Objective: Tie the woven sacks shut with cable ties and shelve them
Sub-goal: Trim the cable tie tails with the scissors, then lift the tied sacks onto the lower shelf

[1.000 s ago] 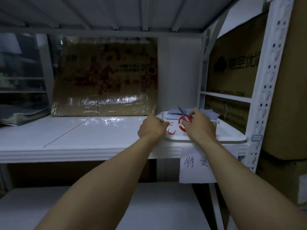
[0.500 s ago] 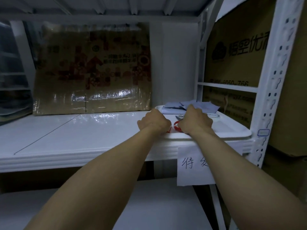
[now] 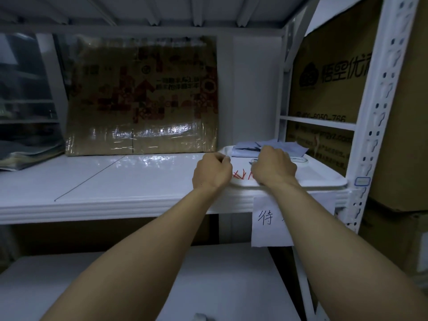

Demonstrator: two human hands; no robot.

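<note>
Hands reach side by side to a shallow white rectangular plastic tray (image 3: 324, 181) at the right end of a white metal shelf (image 3: 104, 181). Thin red plastic cable ties (image 3: 240, 176) lie loose on the tray's near edge, between the two hands. The left hand (image 3: 212, 170) sits at the tray's near left corner with its fingers curled in; whether they pinch anything I cannot tell. The right hand (image 3: 274, 166) arches over the tray, knuckles up, and its fingers are hidden. Behind it lie folded pale blue sheets (image 3: 246, 150). A tape-wrapped brown cardboard box (image 3: 141, 96) stands at the back, and a handwritten white paper label (image 3: 266, 221) hangs from the shelf edge.
</note>
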